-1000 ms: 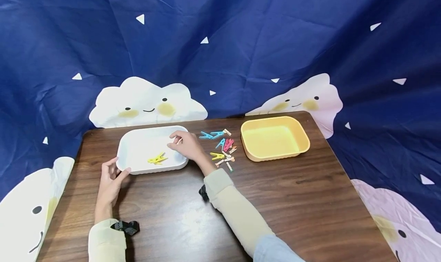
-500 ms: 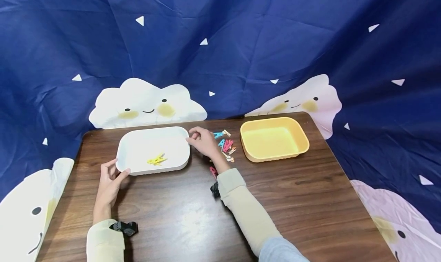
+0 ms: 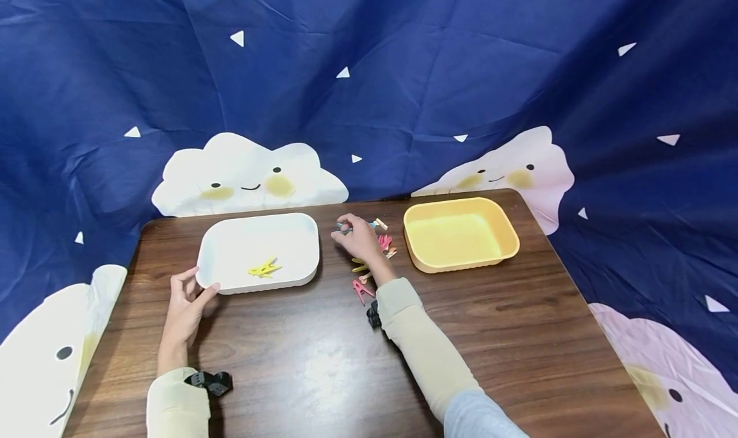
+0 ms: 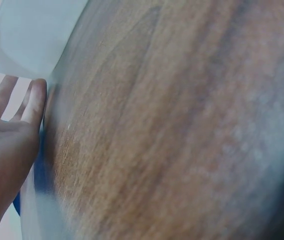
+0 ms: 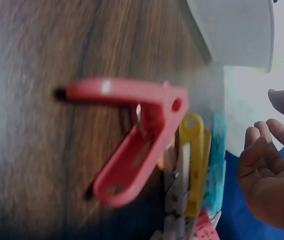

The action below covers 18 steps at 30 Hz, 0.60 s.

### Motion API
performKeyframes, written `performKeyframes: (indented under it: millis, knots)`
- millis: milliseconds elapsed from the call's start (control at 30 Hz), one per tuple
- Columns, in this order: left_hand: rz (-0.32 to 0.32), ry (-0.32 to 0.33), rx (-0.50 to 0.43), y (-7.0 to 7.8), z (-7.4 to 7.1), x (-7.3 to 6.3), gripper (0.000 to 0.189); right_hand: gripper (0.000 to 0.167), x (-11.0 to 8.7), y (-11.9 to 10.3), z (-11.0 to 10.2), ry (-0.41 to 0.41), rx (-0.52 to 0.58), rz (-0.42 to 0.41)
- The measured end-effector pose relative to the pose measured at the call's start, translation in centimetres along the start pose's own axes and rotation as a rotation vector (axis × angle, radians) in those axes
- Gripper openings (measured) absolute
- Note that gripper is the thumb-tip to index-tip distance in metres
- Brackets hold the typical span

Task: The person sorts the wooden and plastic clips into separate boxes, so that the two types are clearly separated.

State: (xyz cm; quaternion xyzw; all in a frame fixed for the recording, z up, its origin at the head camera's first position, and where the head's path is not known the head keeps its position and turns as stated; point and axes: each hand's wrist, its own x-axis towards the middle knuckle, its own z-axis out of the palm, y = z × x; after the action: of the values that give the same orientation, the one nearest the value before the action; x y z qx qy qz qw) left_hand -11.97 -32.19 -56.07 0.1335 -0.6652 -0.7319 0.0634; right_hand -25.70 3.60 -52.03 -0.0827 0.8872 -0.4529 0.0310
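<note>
At the left of the table my left hand (image 3: 183,311) grips the near left corner of a white plastic tray (image 3: 230,243), thumb at the front and fingers at the side. Yellow clothespins (image 3: 264,269) lie inside it. My right hand (image 3: 364,243) hovers over a heap of clothespins, thumb and fingertips apart with nothing between them. Partly under it are blue clothespins (image 5: 217,165). A pink clothespin (image 3: 362,291) lies nearest on the table, large in the right wrist view. The hand covers part of the heap.
A yellow plastic tray (image 3: 461,232) stands right of the heap, its inside bare. The brown wooden table (image 3: 323,361) ends at the back against a blue cloth (image 3: 380,73) printed with clouds.
My right hand has moved rightward from above the white tray to over the clothespin heap, uncovering the near pink clothespin. My left hand stays at the tray's corner.
</note>
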Motion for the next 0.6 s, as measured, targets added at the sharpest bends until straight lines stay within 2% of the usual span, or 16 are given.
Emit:
performKeyframes:
  millis: [267,600]
  knots:
    - [0.01,0.007,-0.011,0.1,0.1,-0.1,0.055,0.037,0.5,1.6,-0.3,0.021,-0.077,0.038]
    - [0.008,0.014,-0.018,0.1,0.2,-0.1,0.058,0.038,1.0,2.0,0.0,0.008,-0.157,0.087]
